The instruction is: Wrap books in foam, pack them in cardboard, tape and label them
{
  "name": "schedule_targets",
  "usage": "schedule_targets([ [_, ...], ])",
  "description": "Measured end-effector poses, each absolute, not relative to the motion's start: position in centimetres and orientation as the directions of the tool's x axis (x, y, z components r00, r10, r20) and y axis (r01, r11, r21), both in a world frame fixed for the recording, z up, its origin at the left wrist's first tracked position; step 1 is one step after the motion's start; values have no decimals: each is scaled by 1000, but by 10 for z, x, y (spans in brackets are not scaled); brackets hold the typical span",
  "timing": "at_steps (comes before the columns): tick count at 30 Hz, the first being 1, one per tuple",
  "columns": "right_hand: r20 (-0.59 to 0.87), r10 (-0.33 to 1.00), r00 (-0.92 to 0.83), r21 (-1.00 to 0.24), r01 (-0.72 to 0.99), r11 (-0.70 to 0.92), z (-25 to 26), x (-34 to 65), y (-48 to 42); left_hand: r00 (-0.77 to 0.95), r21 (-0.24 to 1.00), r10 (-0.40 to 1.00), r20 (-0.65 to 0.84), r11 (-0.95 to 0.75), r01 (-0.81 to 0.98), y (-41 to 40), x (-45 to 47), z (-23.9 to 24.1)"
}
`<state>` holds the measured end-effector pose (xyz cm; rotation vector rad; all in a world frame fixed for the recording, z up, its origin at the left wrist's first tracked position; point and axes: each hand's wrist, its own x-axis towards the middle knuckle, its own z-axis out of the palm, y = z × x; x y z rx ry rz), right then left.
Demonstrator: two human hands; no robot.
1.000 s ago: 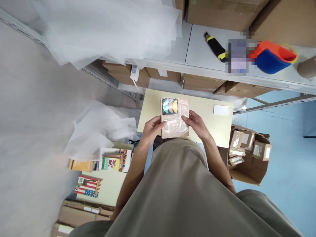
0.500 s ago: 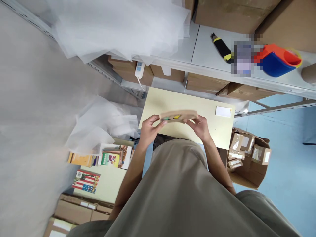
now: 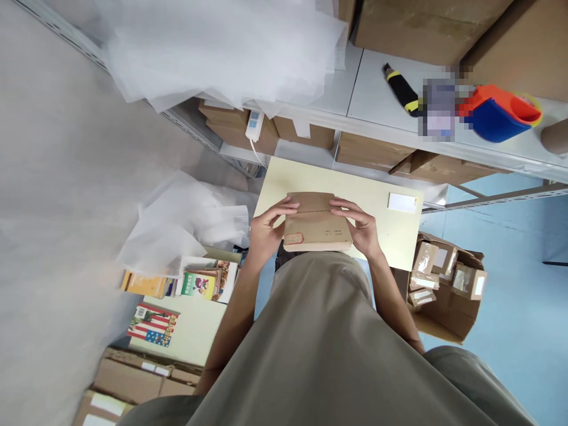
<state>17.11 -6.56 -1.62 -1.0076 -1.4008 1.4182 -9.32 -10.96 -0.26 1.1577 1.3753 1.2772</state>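
I hold a thin brown book (image 3: 316, 223) flat in front of my body, over the near edge of a small pale yellow table (image 3: 381, 228). Its plain brown side faces up, with a line of small print near the top and a red stamp at its lower left corner. My left hand (image 3: 265, 228) grips the book's left edge, fingers curled over the top. My right hand (image 3: 361, 223) grips the right edge the same way.
A white card (image 3: 402, 202) lies on the table's right. A shelf behind holds a black-yellow knife (image 3: 400, 89), an orange-blue object (image 3: 501, 112) and cardboard boxes. A box of parcels (image 3: 448, 278) stands right; books (image 3: 195, 284) and white foam sheets (image 3: 177, 225) lie left.
The book showed a cover with coloured half circles one second ago. It was tipped edge-on, and now lies turned over with its plain brown side up. Both hands stayed on its edges.
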Motion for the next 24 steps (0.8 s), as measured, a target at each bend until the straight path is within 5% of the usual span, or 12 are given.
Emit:
schedule_targets([
  [7, -125, 972, -197, -991, -15, -130, -21, 167, -67, -159, 969, 959, -236, 244, 33, -114, -102, -4],
  [20, -153, 964, -218, -988, 51, -145, -23, 168, -56, -57, 964, 963, -263, 261, -42, -108, -104, -7],
  [24, -238, 955, -176, -971, 58, -231, -17, 161, -58, -146, 952, 940, -307, 305, -37, -102, -93, -8],
])
